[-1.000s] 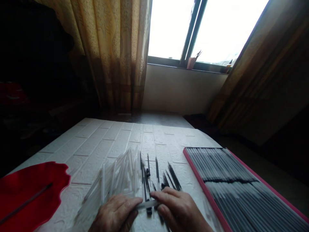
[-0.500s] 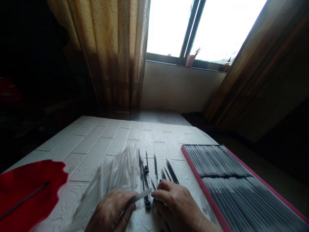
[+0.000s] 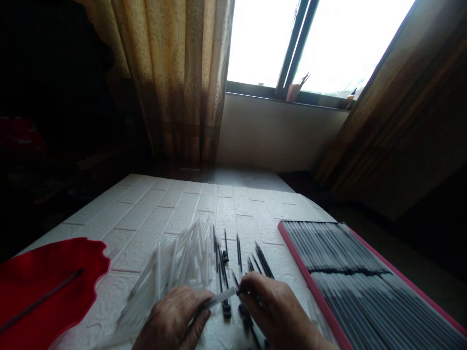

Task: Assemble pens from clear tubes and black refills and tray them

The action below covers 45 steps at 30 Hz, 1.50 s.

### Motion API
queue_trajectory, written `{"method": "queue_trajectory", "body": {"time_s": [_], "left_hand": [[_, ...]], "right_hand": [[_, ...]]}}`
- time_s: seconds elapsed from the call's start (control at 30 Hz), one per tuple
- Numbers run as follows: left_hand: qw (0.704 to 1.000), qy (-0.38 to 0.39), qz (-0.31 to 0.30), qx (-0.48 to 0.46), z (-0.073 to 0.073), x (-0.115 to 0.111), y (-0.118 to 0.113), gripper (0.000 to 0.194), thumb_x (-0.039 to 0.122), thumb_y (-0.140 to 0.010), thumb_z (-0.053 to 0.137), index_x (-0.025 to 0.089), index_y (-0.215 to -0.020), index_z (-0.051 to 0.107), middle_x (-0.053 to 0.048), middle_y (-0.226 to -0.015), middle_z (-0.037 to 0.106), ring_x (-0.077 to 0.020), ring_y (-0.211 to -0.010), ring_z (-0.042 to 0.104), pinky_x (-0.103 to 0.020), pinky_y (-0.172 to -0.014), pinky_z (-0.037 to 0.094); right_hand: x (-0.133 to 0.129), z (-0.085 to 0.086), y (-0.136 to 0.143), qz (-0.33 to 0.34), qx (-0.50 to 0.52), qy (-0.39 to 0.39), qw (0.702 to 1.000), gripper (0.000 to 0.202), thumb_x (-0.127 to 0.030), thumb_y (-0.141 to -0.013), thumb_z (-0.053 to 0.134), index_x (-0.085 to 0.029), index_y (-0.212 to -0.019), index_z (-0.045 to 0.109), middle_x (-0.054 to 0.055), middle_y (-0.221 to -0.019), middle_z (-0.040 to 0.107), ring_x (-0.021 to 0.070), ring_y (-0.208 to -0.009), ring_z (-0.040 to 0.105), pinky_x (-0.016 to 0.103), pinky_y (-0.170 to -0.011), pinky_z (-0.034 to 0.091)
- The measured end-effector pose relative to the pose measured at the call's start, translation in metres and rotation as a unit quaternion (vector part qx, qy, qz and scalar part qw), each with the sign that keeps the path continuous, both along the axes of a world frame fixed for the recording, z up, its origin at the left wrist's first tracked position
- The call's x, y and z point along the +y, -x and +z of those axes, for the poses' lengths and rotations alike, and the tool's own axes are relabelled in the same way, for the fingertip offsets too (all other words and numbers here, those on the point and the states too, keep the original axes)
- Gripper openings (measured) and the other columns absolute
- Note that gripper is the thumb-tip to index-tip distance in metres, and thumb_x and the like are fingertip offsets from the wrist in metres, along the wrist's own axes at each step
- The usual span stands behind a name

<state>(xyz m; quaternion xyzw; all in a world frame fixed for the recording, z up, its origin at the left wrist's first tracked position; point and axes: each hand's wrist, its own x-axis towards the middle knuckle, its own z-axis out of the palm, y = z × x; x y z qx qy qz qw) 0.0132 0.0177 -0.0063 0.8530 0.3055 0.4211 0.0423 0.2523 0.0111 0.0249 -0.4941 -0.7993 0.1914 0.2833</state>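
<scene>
Tube (image 3: 221, 297), one, sits in left hand (image 3: 174, 316); right hand (image 3: 274, 306) pinches one black tip (image 3: 239, 292).

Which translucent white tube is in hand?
The translucent white tube pinched in the left hand, angled toward the right hand; the heaped ones lie on the white brick-patterned tabletop.

There are two hands (image 3: 175, 313), one held tube (image 3: 222, 296), one red tray (image 3: 69, 304), one pink box (image 3: 313, 288), two curtains (image 3: 175, 87) and one window (image 3: 259, 43).

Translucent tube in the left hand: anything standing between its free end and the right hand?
Only a dark tip, seemingly held by the right hand, shows at the end of the tube; nothing else visible intervenes.
</scene>
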Motion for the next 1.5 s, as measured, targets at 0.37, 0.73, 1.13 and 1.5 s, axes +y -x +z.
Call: {"method": "queue_trajectory", "body": {"time_s": [0.37, 0.73, 1.13, 1.5], "left_hand": [[1.0, -0.015, 0.007, 0.0, -0.001, -0.001, -0.001, 0.023, 0.029, -0.105, 0.042, 0.023, -0.113, 0.062, -0.002, -0.085, 0.077, -0.0169, -0.075, 0.075, -0.024, -0.07, 0.059], [1.0, -0.019, 0.01, 0.011, 0.0, -0.002, -0.001, 0.024, 0.029, -0.105, 0.041, 0.023, -0.114, 0.062, -0.002, -0.083, 0.076, -0.0175, -0.073, 0.074, -0.026, -0.067, 0.06], [0.999, -0.033, 0.007, 0.027, 0.001, -0.002, -0.002, 0.023, 0.026, -0.105, 0.04, 0.022, -0.113, 0.061, -0.001, -0.079, 0.074, -0.0177, -0.068, 0.073, -0.027, -0.064, 0.057], [0.998, -0.047, -0.004, 0.037, 0.001, 0.001, -0.001, 0.029, 0.027, -0.107, 0.036, 0.019, -0.115, 0.062, -0.003, -0.079, 0.075, -0.0177, -0.067, 0.071, -0.027, -0.064, 0.058]], "right_hand": [[-0.008, 0.014, -0.003, -0.002, 0.204, 0.062, 0.977, 0.016, -0.022, -0.088, 0.061, -0.02, -0.098, 0.073, 0.004, -0.085, 0.075, 0.017, -0.076, 0.069, 0.024, -0.071, 0.055], [-0.005, 0.014, 0.002, 0.02, 0.174, 0.024, 0.984, 0.013, -0.018, -0.085, 0.06, -0.019, -0.092, 0.071, 0.003, -0.076, 0.071, 0.0148, -0.066, 0.064, 0.022, -0.062, 0.052], [-0.003, 0.019, 0.002, 0.044, 0.15, -0.004, 0.988, 0.014, -0.016, -0.088, 0.058, -0.018, -0.09, 0.071, 0.005, -0.077, 0.069, 0.0143, -0.066, 0.063, 0.022, -0.06, 0.051], [-0.003, 0.015, -0.001, 0.107, 0.112, -0.109, 0.982, 0.018, -0.012, -0.093, 0.054, -0.014, -0.101, 0.07, 0.009, -0.085, 0.07, 0.0146, -0.071, 0.067, 0.02, -0.061, 0.053]]}}
